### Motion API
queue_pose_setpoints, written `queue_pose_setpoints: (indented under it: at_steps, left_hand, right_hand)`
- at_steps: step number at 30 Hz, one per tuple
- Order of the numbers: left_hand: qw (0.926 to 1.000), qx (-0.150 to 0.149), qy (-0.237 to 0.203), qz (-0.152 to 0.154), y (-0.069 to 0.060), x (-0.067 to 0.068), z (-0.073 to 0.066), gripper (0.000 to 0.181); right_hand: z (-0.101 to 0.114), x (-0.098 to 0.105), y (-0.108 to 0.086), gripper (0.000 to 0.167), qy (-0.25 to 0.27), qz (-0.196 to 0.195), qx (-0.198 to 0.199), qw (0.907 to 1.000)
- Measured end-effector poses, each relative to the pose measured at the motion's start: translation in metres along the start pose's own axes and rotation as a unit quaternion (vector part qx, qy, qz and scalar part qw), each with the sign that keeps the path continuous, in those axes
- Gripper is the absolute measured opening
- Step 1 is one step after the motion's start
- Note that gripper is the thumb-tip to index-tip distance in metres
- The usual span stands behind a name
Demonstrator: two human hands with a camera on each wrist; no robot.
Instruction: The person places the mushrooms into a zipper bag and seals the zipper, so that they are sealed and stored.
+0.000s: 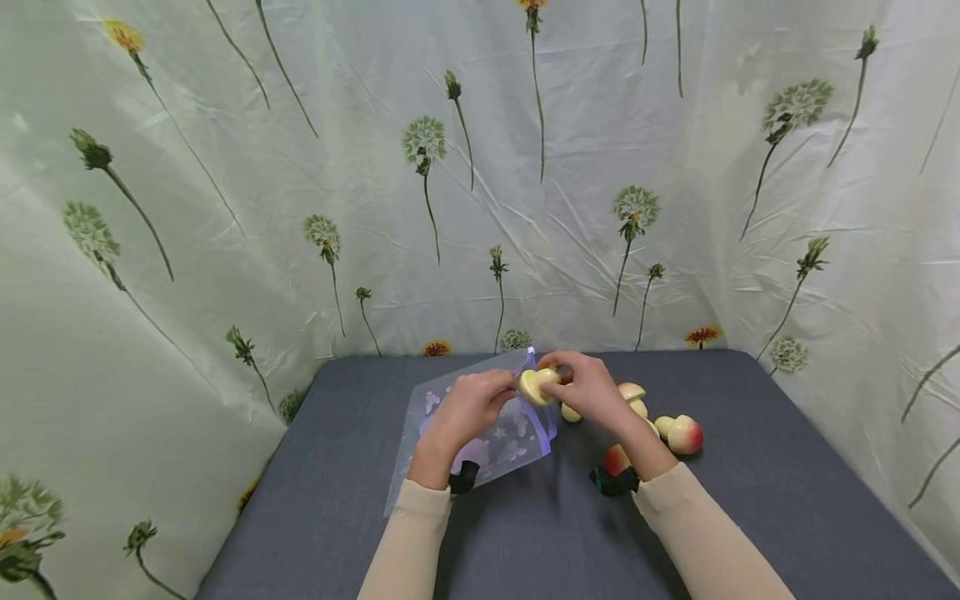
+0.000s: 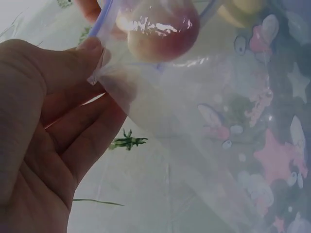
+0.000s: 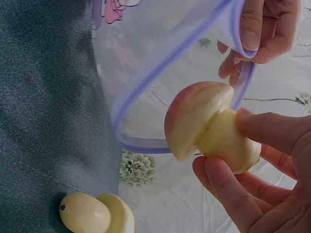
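My left hand [image 1: 468, 408] pinches the purple-edged rim of a clear zip bag [image 1: 420, 417] printed with pink stars and figures. The bag's mouth gapes open in the right wrist view. A toy mushroom [image 3: 194, 119], pale yellow with a reddish cap, is in my right hand [image 3: 272, 165], gripped by its stem between thumb and fingers. Its cap points into the bag's opening. Through the clear film, the left wrist view shows that reddish cap [image 2: 165, 34]. Another pale mushroom [image 3: 87, 212] lies on the table below my right hand.
Several more mushrooms lie right of the bag, among them a red-tipped one [image 1: 684, 435] and one [image 1: 618, 460] partly hidden by my right wrist. The dark grey table [image 1: 315, 492] ends at a dandelion-printed curtain [image 1: 480, 208] at the back and sides.
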State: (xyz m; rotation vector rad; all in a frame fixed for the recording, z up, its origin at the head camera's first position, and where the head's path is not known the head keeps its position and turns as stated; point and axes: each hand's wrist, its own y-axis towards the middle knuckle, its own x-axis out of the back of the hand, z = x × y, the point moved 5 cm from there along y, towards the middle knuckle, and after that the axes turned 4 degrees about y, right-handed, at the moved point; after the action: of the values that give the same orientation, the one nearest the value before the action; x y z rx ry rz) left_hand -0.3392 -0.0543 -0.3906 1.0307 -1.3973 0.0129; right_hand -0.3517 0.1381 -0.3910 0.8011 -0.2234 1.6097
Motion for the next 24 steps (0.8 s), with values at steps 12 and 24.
queue_pose_setpoints:
  at_steps: [12,24]
  left_hand:
    - [0.9995,0.007,0.005,-0.029,0.0,0.005,0.001,0.008]
    - [0.9987,0.014,0.019,-0.045,0.0,0.01,0.0,0.007]
  right_hand:
    - [0.005,-0.006,0.004,0.034,0.009,0.04,0.002,0.9992]
    - [0.013,-0.011,0.003,0.032,0.016,0.082,0.028,0.9961]
